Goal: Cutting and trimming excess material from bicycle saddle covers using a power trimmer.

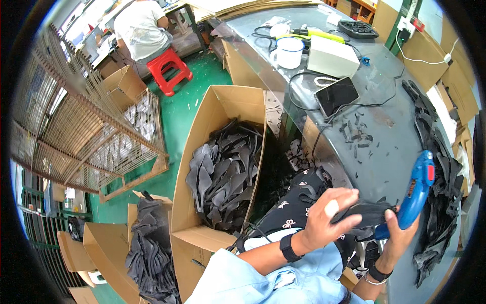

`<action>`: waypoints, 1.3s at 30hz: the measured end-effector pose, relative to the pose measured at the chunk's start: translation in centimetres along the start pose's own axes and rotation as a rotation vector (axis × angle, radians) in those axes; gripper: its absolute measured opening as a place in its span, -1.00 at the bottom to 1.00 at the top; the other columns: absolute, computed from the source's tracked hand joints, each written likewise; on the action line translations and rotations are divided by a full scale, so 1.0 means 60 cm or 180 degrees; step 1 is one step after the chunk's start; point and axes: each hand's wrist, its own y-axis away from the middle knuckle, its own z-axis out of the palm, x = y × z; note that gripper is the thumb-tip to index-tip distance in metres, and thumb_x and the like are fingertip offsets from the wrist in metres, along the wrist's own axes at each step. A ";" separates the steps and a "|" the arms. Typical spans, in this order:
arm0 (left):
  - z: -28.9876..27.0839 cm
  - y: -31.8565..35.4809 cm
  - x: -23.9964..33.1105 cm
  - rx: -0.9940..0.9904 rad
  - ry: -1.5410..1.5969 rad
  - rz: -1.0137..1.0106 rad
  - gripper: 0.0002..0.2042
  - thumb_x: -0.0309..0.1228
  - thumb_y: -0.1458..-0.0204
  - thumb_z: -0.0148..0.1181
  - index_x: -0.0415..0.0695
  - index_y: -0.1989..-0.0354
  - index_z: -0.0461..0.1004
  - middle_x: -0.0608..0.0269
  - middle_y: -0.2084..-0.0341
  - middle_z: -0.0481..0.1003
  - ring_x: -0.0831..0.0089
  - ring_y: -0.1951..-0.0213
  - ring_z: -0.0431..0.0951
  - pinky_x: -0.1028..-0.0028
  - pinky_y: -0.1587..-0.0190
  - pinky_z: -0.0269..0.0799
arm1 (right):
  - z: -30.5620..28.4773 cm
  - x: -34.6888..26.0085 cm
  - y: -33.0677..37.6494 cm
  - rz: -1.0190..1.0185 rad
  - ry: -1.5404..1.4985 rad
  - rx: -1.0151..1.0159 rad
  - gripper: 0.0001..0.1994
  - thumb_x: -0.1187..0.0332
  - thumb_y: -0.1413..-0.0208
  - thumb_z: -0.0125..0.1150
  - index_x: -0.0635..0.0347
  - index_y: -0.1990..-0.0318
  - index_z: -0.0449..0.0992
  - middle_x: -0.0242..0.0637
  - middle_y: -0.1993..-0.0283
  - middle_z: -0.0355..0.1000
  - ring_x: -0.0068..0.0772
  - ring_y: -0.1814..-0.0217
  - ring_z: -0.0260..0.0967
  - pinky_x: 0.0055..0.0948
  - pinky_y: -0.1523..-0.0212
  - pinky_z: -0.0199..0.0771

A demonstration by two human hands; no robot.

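My left hand [330, 214] grips a flat black rubber piece [368, 213] at its left end, just above my lap. My right hand [400, 234] holds a blue glue gun [417, 190] by its handle and also touches the right end of the black piece. The gun's body points up and away over the grey table [374, 101]. A black band sits on each wrist. Under my hands lies my lap in black patterned cloth with more black pieces on it.
An open cardboard box [205, 137] full of black pieces stands on the green floor at my left. Black pieces heap along the table's right edge [440, 167]. A phone [336, 95], white mug [289, 51], white box [331, 57] and cables lie farther back. A person sits on a red stool [169, 68].
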 end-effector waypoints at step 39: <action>-0.018 -0.094 0.005 0.0035 0.2096 -0.0519 -0.52 -0.08 -0.12 -0.01 -0.19 -0.07 0.18 -0.04 0.01 0.30 0.04 -0.08 0.32 0.13 -0.13 0.27 | 0.043 -0.021 0.066 -0.1460 0.1114 -0.1180 -0.44 0.14 0.27 0.47 0.33 0.24 0.31 -0.13 0.47 0.45 -0.14 0.55 0.46 -0.36 0.51 0.42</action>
